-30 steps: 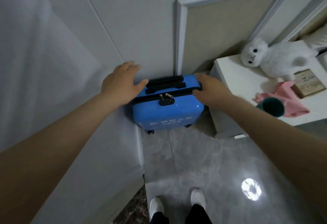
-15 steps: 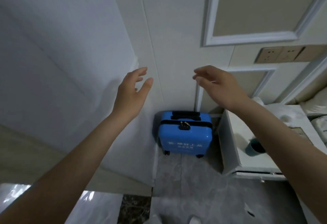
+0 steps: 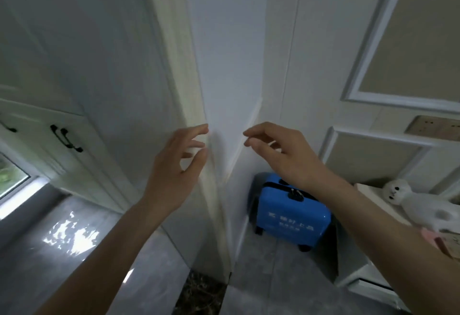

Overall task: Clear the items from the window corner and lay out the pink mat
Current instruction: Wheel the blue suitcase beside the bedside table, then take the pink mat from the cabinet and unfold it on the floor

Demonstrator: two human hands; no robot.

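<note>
Step in hand: the blue suitcase (image 3: 291, 212) stands on the floor in a nook by the wall, free of both hands, so it looks set aside; the person appears to be between items.
Left hand: the left hand (image 3: 174, 170) is raised in front of the wall edge (image 3: 199, 105), fingers spread and loosely bent, holding nothing.
Right hand: the right hand (image 3: 278, 150) hovers above the suitcase and apart from it, fingers loosely bent, also holding nothing.
Task's things: the suitcase sits between the wall and a white cabinet (image 3: 358, 260); no pink mat can be picked out. A scrap of pink (image 3: 429, 236) shows on the cabinet top beside a white plush toy (image 3: 408, 199), but it is probably a cloth; the blur leaves that open.
Next move: judged from the task, it calls for turning toward the window (image 3: 12, 178) at lower left, finding what remains in that corner, and locating the mat.
Hidden or unclear: the window corner is mostly cut off by the left border. The right forearm covers part of the suitcase top. The toy and the cabinet top are smeared. The printing on the suitcase is unreadable.
</note>
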